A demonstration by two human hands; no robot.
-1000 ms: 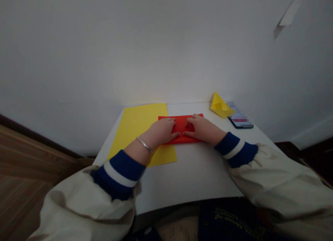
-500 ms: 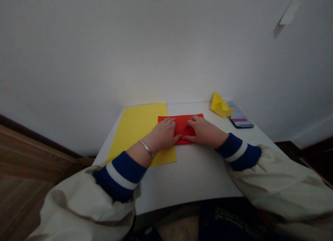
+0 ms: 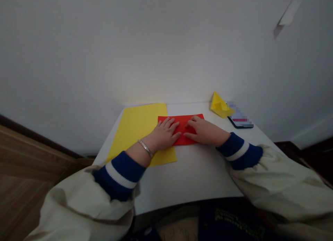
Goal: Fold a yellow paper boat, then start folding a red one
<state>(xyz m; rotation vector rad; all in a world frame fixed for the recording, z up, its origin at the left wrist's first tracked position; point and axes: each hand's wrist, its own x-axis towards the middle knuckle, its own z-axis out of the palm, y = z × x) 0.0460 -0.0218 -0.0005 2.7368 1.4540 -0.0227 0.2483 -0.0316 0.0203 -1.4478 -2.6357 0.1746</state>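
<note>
A folded sheet of red paper (image 3: 183, 122) lies flat on the white table (image 3: 187, 178), its left part overlapping a larger sheet of yellow paper (image 3: 132, 126). My left hand (image 3: 165, 132) rests on the red paper's left side, fingers spread apart. On its right side lies my right hand (image 3: 201, 130), thumb and fingers apart, with the fingertips touching the paper. Neither hand grips anything. A folded yellow paper boat (image 3: 220, 106) stands beyond my right hand at the back right.
A phone (image 3: 240, 117) with a blurred-out screen lies beside the boat at the table's right edge. The grey-white wall (image 3: 156, 53) rises right behind the table. Brown wooden furniture (image 3: 28, 175) stands at the left.
The fingers of my left hand have spread wider over the red paper, and its thumb has lifted or shifted slightly upward. My right hand has barely moved. The red paper stays in place.
</note>
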